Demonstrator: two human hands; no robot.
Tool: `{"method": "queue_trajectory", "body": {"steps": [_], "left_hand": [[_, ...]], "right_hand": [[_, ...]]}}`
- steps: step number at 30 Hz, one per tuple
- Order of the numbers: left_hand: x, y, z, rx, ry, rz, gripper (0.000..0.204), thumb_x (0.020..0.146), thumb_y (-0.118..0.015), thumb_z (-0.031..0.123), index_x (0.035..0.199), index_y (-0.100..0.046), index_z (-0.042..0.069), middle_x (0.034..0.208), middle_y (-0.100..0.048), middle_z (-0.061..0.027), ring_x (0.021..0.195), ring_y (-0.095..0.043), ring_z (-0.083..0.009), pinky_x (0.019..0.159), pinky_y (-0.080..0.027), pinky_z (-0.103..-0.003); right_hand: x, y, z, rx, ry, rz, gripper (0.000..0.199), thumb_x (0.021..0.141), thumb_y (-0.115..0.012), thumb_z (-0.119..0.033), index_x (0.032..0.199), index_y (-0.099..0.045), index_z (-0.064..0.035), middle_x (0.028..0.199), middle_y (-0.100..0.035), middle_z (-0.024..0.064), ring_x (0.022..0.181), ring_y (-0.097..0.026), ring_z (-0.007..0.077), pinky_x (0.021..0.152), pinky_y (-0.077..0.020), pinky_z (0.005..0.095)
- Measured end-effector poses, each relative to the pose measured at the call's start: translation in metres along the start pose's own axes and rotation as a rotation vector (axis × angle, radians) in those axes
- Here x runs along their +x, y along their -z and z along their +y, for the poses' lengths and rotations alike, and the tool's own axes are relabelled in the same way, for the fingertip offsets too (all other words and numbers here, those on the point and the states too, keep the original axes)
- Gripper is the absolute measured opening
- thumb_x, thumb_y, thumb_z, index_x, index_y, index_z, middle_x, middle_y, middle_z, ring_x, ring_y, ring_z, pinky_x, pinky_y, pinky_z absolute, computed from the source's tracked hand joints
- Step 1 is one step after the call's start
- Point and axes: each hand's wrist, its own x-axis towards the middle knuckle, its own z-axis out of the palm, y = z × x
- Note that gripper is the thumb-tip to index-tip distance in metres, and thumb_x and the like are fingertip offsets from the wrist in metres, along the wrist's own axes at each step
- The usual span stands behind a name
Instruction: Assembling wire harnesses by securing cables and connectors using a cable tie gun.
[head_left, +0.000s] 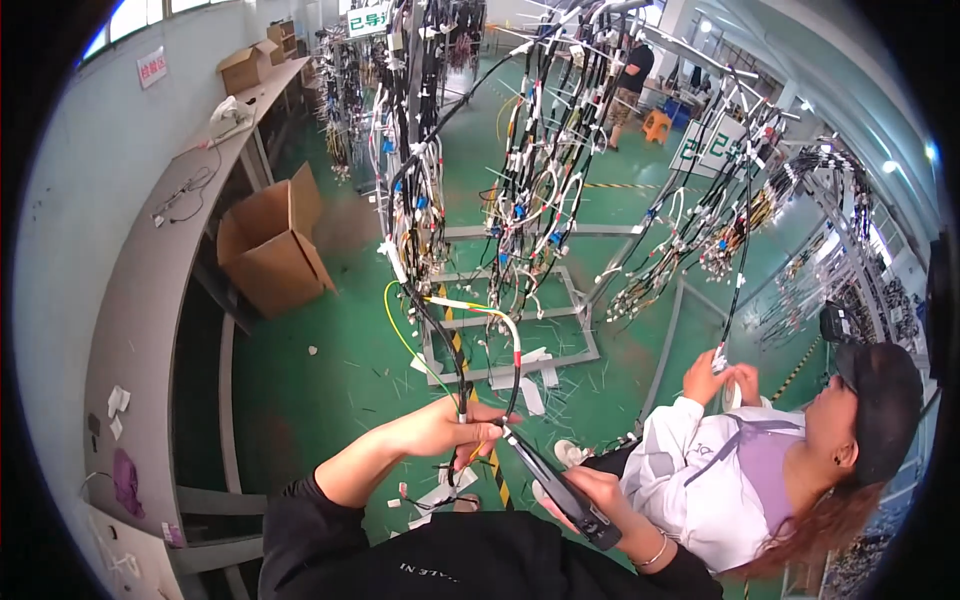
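Note:
My left hand [447, 430] is closed around the lower end of a black wire harness [440, 325] that hangs down from the rack. A thin yellow-green wire [405, 345] bows out on its left side, and a white-sleeved branch [480, 308] with a red band curves back to my fingers on the right. In my right hand [608, 500] is a long black hand tool [555, 485] with a narrow tip. That tip reaches the harness right beside my left fingers. The tool's exact kind does not show. Loose wire ends and connectors dangle below my left hand.
A co-worker [720, 480] in a white top stands close on my right, both hands on another hanging harness [740, 270]. Metal racks [590, 350] carry many harnesses ahead. At left are a long grey bench [140, 300] and an open cardboard box [265, 245]. Scraps litter the green floor.

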Motion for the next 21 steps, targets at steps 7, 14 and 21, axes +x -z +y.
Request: {"method": "queue_trajectory", "body": {"steps": [7, 14, 21], "left_hand": [[-0.002, 0.017, -0.002, -0.009, 0.055, -0.051, 0.045, 0.103, -0.054, 0.019, 0.145, -0.047, 0.002, 0.081, -0.065, -0.0028, 0.056, -0.060, -0.0095, 0.056, -0.051, -0.024], [0.008, 0.066, -0.096, -0.323, -0.080, 0.253, 0.089, 0.080, -0.078, 0.007, 0.156, -0.031, 0.013, 0.140, -0.053, -0.0022, 0.086, -0.060, -0.0094, 0.069, -0.051, -0.024], [0.046, 0.155, -0.216, 0.366, 0.362, 0.327, 0.082, 0.080, -0.080, 0.017, 0.150, -0.038, 0.006, 0.122, -0.066, -0.0141, 0.106, -0.064, -0.0231, 0.096, -0.048, -0.036]], "right_hand": [[-0.006, -0.009, 0.030, -0.117, 0.042, 0.127, 0.014, 0.079, -0.067, 0.001, 0.088, -0.057, 0.0021, 0.073, -0.054, 0.0132, 0.061, -0.057, 0.0313, 0.053, -0.0453, 0.0373], [-0.014, -0.091, 0.094, 0.544, -0.343, 0.752, 0.032, 0.083, -0.073, -0.006, 0.112, -0.058, -0.0030, 0.093, -0.060, 0.0083, 0.082, -0.059, 0.0155, 0.073, -0.0480, 0.0335], [0.034, -0.065, 0.088, -0.311, -0.147, 0.638, 0.044, 0.072, -0.063, -0.001, 0.114, -0.049, 0.0045, 0.104, -0.051, 0.0231, 0.099, -0.049, 0.0425, 0.088, -0.0403, 0.0488]]}}
